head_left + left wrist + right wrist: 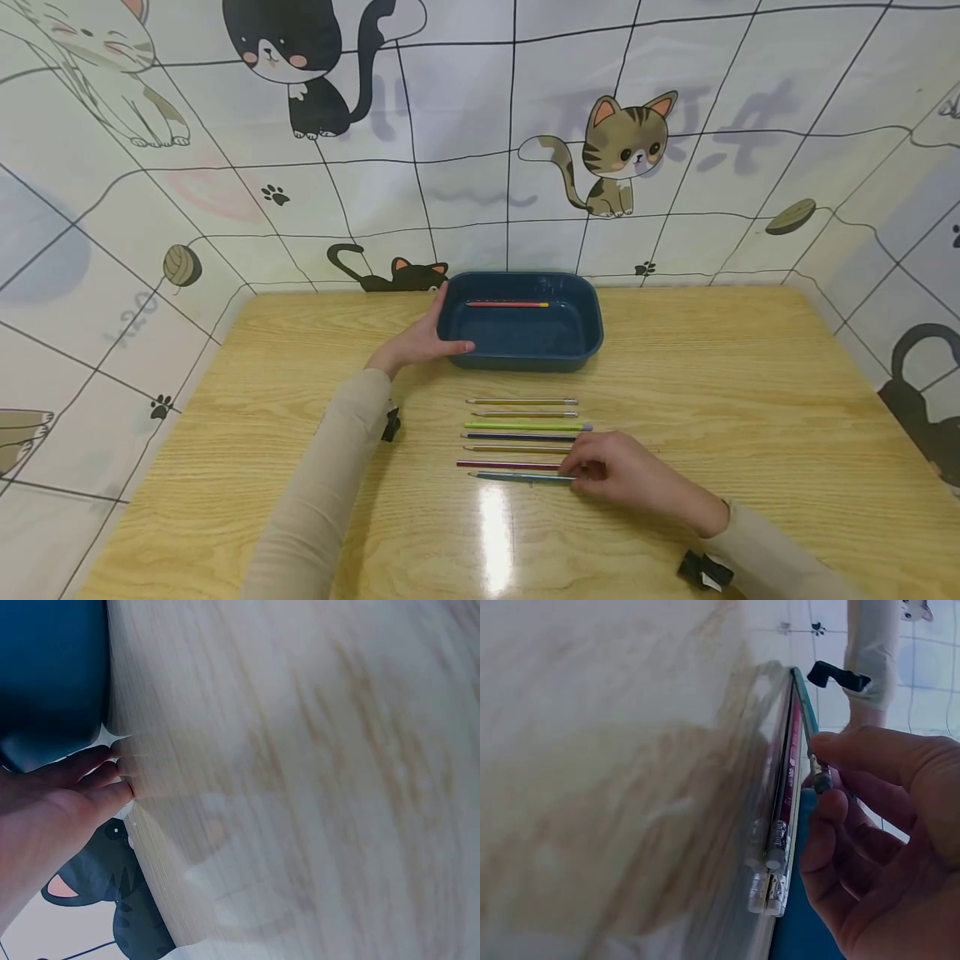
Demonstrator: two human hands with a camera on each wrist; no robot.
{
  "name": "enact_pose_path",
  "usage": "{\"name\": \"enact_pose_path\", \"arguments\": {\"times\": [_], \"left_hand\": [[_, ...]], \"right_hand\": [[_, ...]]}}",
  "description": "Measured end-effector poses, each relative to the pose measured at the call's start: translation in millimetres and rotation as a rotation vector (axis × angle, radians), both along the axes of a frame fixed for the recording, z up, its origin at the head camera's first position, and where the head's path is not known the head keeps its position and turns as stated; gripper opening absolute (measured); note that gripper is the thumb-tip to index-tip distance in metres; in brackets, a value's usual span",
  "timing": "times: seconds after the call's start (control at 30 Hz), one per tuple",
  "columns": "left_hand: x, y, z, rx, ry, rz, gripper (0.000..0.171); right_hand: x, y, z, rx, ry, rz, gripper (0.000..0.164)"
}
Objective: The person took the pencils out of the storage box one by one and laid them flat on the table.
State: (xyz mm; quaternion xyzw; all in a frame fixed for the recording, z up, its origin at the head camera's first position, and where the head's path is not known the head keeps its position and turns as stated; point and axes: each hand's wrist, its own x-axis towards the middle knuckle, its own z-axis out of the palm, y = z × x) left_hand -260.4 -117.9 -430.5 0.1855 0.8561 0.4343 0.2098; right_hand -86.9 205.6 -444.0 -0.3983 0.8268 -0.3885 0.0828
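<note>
A dark blue plastic tub (525,363) stands at the back of the table, with a red pencil (506,305) inside along its far side. My left hand (416,340) holds the tub's left end, thumb over the front corner and fingers along the outer side. Below the tub, several pencils lie side by side in a column, tips to the left. At the near end, my right hand (622,471) pinches the eraser end of a teal pencil (517,477) between thumb and finger. Right beside it lies a dark red pencil (789,776); a lime green pencil (517,426) is farther up.
A wooden table (750,400) carries everything. Behind it and at both sides hangs a white sheet (465,192) with cat drawings and grid lines. Glare shows on the table's near part. Black wrist mounts (705,571) sit under the sleeves.
</note>
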Motion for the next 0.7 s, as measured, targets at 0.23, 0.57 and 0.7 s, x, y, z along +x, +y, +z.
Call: {"name": "enact_pose_path", "arguments": {"times": [0.23,0.57,0.7], "left_hand": [[0.6,0.5,1.0,0.006,0.01,0.001,0.113],[0.2,0.9,-0.7,0.008,0.012,-0.001,0.113],[-0.4,0.7,-1.9,0.018,0.013,0.001,0.113]], "right_hand": [[-0.9,-3.2,0.2,0.104,0.009,-0.008,0.017],[0.3,-6.9,4.2,0.192,-0.006,-0.032,0.015],[1.2,-6.5,3.3,0.195,0.015,-0.038,0.015]]}}
